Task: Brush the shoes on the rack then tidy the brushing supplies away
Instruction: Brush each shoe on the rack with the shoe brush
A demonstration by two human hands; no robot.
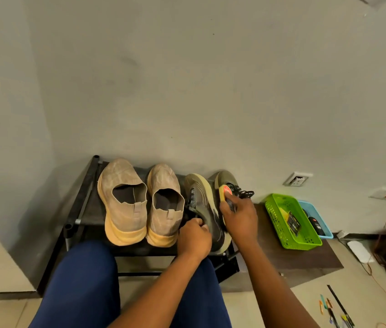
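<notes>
Left hand (194, 235) grips olive shoe (207, 209) | right hand (239, 215) grips brush (225, 191) | green basket (305, 242): dark packet (293, 223)

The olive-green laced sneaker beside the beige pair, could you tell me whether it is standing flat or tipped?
Tipped: the olive-green laced sneaker leans on its side, pale sole edge showing, held by the left hand.
</notes>
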